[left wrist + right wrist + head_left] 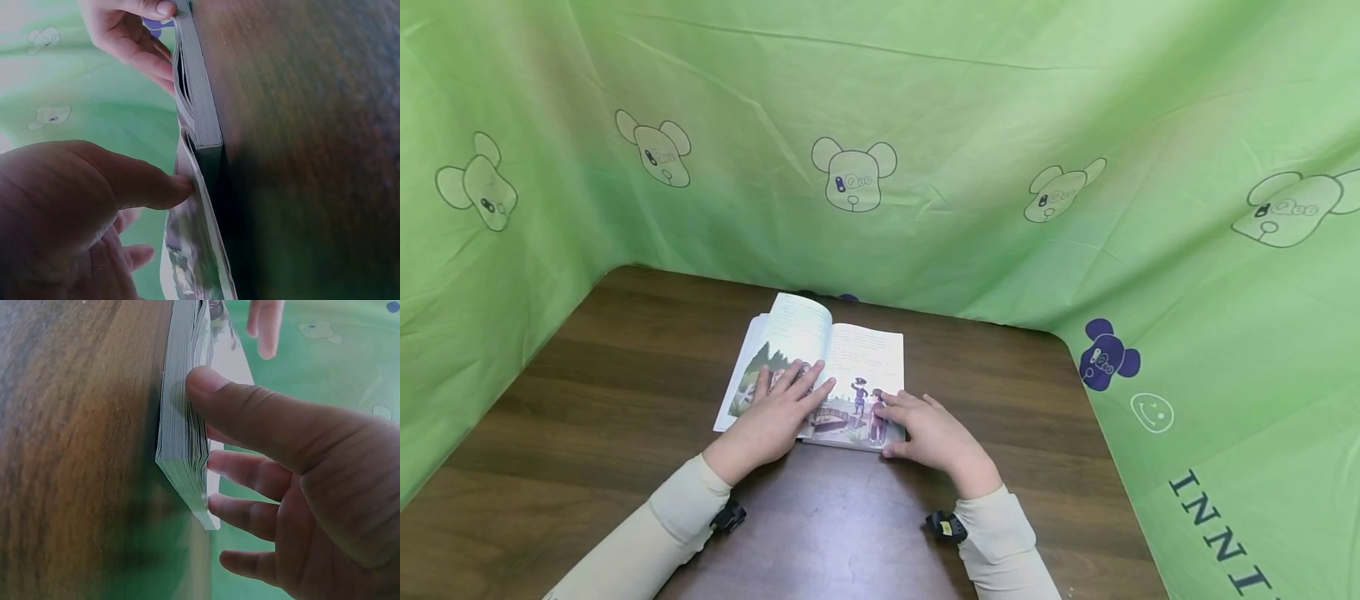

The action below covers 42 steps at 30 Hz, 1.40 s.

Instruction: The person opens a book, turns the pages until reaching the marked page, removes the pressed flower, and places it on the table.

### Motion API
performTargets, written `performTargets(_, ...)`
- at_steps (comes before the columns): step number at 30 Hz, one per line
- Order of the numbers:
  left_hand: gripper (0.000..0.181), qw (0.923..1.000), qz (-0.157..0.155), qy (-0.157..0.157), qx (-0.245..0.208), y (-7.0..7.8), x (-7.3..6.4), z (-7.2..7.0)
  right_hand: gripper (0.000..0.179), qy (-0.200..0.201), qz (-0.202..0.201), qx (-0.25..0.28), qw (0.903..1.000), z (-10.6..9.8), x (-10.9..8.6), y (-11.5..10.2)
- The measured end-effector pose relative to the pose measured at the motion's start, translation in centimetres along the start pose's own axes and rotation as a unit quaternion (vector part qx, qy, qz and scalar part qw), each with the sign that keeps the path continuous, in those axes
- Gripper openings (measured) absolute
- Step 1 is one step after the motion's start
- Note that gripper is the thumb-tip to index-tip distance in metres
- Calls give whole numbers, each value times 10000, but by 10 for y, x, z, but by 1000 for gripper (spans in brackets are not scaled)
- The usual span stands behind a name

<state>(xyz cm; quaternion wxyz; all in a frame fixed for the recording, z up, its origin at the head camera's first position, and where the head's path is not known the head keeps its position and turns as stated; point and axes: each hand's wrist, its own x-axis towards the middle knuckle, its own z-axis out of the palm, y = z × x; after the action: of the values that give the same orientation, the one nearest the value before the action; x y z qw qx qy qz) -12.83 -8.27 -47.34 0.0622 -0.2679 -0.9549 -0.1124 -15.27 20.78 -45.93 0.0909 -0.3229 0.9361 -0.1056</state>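
An open picture book (868,346) lies on the table, with printed text and coloured drawings on both pages. Across the lower left page rests my left hand (775,417), fingers spread; its thumb (159,187) touches the page near the spine in the left wrist view. At the lower right corner is my right hand (936,433), its fingertips on the right page. In the right wrist view its thumb (231,400) lies against the edge of the thick page block (178,406). The left page (797,321) bulges up near the spine, and its lower part is partly covered by my fingers.
The brown wooden table (587,400) carries the book near its middle. A green curtain (940,242) printed with bear heads surrounds the table at the back and sides. Each wrist wears a small black device, such as the one (947,527) at the right cuff.
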Motion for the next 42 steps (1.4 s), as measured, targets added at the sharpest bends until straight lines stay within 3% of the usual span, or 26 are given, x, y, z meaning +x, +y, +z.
performTargets(8, 58, 9984, -166, -509, -180, 2, 0, -3, 61, -14, 16, 2, 10000, -2, 0, -1)
performTargets(19, 52, 9930, -588, -878, -523, 4, -1, -6, 60, -35, -3, 14, 10000, -2, -1, 0)
performTargets(34, 50, 9891, -840, -1080, -544, 3, 1, -5, 61, -69, -56, -5, 10000, -3, -2, 2)
performTargets(38, 57, 9881, -863, -1086, -657, 3, 0, -4, 51, -29, -125, 45, 9999, -4, -3, 2)
performTargets(42, 61, 9881, -896, -971, -783, 3, 1, -3, 24, 83, -340, 88, 9993, -6, -4, 2)
